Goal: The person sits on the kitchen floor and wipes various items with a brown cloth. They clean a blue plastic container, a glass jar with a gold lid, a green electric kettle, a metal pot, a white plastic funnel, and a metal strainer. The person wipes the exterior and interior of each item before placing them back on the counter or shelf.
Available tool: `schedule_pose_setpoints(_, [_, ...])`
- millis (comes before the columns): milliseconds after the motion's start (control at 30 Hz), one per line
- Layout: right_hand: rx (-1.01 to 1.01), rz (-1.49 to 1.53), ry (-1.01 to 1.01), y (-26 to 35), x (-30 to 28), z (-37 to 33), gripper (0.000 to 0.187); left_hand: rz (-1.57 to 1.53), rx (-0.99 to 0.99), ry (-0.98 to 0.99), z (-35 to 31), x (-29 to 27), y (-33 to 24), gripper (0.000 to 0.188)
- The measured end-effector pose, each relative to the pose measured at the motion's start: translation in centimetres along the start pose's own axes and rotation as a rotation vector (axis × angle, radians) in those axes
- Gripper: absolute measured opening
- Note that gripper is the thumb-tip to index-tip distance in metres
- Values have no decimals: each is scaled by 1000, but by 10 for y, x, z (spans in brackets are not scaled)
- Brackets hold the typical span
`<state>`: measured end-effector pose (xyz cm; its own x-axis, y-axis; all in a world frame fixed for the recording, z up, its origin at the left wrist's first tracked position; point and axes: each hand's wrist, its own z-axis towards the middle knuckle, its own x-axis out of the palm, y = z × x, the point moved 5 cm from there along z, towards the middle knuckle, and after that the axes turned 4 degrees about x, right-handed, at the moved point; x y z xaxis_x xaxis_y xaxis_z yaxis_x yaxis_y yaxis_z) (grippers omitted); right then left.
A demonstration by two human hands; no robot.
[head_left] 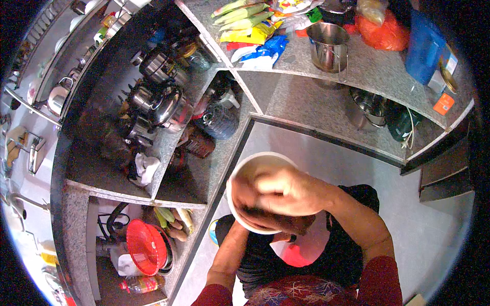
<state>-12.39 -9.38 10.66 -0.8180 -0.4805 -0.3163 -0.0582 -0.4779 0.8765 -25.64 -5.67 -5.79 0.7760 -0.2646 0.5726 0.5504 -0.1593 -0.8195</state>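
A round container with a pale rim [236, 208] is tilted in front of me, above my lap. My right hand [293, 191] reaches over its right side, fingers curled inward and smeared by motion. Whatever those fingers hold is hidden. My left forearm [228, 257] runs up to the container's lower left edge, where the left hand is lost from sight behind or under it. Inside the container the brown area is dark and blurred, so its contents cannot be made out. Below it, something white and red [301, 250] shows over my dark trousers.
On the left, shelves hold steel pots [168, 107], a large clear bottle [219, 121], a red basin [147, 247] and vegetables [176, 224]. Ahead, a speckled counter [275, 79] carries corn [242, 18], packets, a steel pot [327, 48] and a blue container [424, 48].
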Motion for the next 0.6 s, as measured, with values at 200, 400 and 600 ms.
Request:
schedule_pose_setpoints(200, [126, -343, -549, 6, 2, -2, 25, 57, 30, 58, 10, 18, -7, 32])
schedule_pose_setpoints(400, [50, -127, -16, 3, 23, 3, 16, 0, -33, 4, -9, -11, 2, 32])
schedule_pose_setpoints(600, [-117, -60, 491, 10, 10, -13, 9, -5, -39, -4, -13, -9, 5, 32])
